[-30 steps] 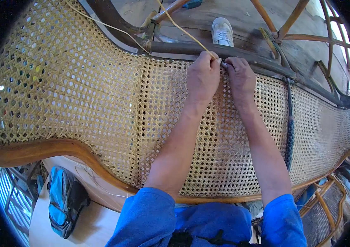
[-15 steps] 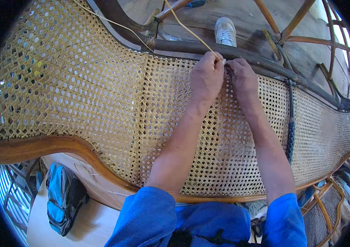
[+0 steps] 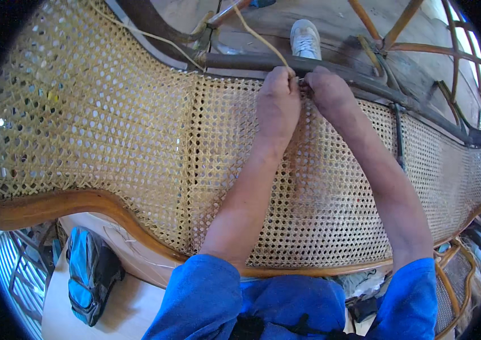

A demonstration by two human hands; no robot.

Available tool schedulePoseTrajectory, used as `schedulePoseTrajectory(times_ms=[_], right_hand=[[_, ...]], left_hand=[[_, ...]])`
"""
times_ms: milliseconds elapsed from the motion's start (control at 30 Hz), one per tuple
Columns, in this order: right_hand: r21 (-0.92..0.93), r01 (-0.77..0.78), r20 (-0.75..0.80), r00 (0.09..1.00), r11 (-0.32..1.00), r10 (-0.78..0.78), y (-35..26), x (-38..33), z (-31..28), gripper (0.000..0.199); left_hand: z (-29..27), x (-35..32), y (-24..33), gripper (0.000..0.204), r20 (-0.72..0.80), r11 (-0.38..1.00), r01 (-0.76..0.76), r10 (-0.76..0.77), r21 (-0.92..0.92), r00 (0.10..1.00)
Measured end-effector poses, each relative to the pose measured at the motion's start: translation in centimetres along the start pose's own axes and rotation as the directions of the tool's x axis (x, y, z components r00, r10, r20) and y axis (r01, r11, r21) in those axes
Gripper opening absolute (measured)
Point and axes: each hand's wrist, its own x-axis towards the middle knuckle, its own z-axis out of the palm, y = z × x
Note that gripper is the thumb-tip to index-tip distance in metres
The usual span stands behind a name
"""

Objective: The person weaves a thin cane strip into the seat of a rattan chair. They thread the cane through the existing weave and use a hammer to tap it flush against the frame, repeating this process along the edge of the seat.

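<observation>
A wide panel of woven cane webbing point(image 3: 235, 209) stretches across a curved wooden frame in front of me. At its far edge, by the dark rail point(image 3: 240, 61), my left hand point(image 3: 279, 105) is closed in a pinch on a thin cane strand point(image 3: 263, 41), which runs up and left past the rail. Just right of it my right hand point(image 3: 328, 93) is closed too, its fingertips close to the left ones at the webbing's edge. What the right fingers hold is hidden by the hand. A second loose cane strand point(image 3: 158, 38) lies across the webbing's upper left.
The varnished front rail point(image 3: 53, 207) curves along the near side, close to my body. A blue and black backpack point(image 3: 88, 277) rests on a pale surface at lower left. Beyond the dark rail are a white shoe point(image 3: 306, 41) and cane poles point(image 3: 407, 25). More rattan framing point(image 3: 453, 266) stands at lower right.
My right forearm has swung outward to the right, and its hand has tilted over with the fingers turned toward the left hand. The left hand has shifted slightly left with the strand.
</observation>
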Motion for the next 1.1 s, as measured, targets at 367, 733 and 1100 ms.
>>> schedulePoseTrajectory(times_ms=[367, 733, 1100], right_hand=[[0.029, -0.781, -0.153, 0.613, 0.624, 0.775, 3.6, -22.8, -6.4, 0.038], [0.577, -0.629, 0.182, 0.721, 0.521, 0.669, -3.6, -17.7, -7.2, 0.028], [0.353, -0.685, 0.315, 0.728, 0.637, 0.608, -5.0, -12.8, -7.1, 0.029]], left_hand=[[0.0, 0.0, -0.2, 0.012, -0.036, 1.000, -0.017, 0.018, 0.019, 0.999], [-0.5, 0.3, 0.4, 0.012, -0.023, 0.996, -0.029, 0.031, 0.084, 0.999], [-0.2, 0.4, -0.3, 0.010, 0.037, 0.980, 0.012, -0.019, 0.200, 0.999]])
